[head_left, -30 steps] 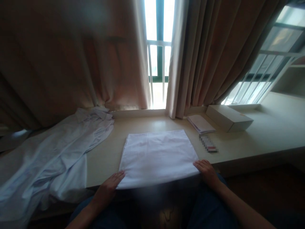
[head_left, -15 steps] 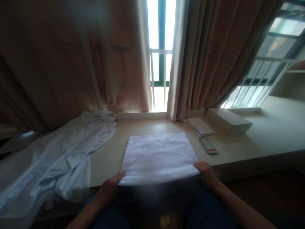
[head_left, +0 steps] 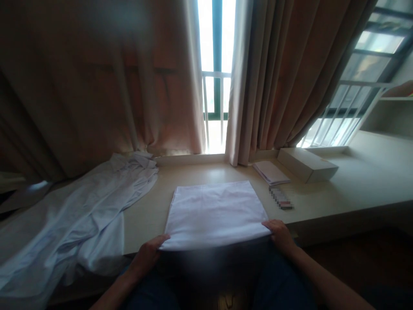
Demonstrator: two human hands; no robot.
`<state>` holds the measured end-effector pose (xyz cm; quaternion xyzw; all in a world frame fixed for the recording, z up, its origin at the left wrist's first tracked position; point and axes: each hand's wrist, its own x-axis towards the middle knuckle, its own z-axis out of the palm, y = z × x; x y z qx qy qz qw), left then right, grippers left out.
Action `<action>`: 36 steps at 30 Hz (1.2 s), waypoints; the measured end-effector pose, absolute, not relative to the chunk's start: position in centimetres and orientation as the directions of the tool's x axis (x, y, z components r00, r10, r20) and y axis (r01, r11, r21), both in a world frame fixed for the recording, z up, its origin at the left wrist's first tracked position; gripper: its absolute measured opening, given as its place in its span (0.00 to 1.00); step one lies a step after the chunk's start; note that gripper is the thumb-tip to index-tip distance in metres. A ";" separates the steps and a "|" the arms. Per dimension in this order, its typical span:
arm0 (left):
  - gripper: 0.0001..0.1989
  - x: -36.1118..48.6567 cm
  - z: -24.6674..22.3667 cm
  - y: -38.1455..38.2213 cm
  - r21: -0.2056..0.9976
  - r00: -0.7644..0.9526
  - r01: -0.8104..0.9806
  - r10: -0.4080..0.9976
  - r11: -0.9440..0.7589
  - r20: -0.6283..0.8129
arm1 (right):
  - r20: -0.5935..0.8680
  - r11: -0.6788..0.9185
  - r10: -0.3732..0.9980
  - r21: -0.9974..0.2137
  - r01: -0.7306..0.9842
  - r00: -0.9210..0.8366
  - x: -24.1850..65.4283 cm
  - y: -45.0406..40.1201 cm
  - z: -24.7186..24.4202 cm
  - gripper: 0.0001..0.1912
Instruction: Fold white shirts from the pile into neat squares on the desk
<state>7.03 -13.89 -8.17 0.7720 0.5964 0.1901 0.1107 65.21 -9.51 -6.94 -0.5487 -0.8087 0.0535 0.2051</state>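
Observation:
A folded white cloth [head_left: 214,215] lies flat on the pale desk [head_left: 142,232], its near edge reaching the desk's front edge. My left hand [head_left: 149,254] pinches the near left corner, thumb on top. At the near right corner, my right hand [head_left: 280,232] grips the cloth the same way, with the fingers hidden beneath. The near edge is pulled fairly straight between both hands. Faint wrinkles cross the cloth's upper surface.
Left on the desk, a crumpled white cloth [head_left: 87,211] hangs over the front edge. Back right are a smaller folded white cloth [head_left: 271,172], a white box [head_left: 308,165] and a blurred-out small object [head_left: 281,198]. Brown curtains [head_left: 274,77] hang behind the desk.
The view has shifted slightly. Both hands keep their hold on the near corners, and the folded cloth stays in nearly the same place.

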 end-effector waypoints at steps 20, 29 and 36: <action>0.18 8.3 13.8 -6.0 0.218 0.142 0.918 0.789 -0.331 0.598 | 0.427 0.529 0.827 -0.373 0.762 -0.365 64.5 -2.2 16.7 0.11; 0.18 8.3 23.3 -6.4 0.447 0.078 0.852 0.910 -0.272 0.407 | 0.144 0.445 0.890 -0.483 0.754 -0.433 66.3 -0.3 26.4 0.14; 0.22 7.2 21.6 -1.6 0.791 -0.022 0.597 0.983 -0.133 0.182 | -0.221 0.168 0.866 -0.716 0.677 -0.449 65.0 6.4 26.6 0.13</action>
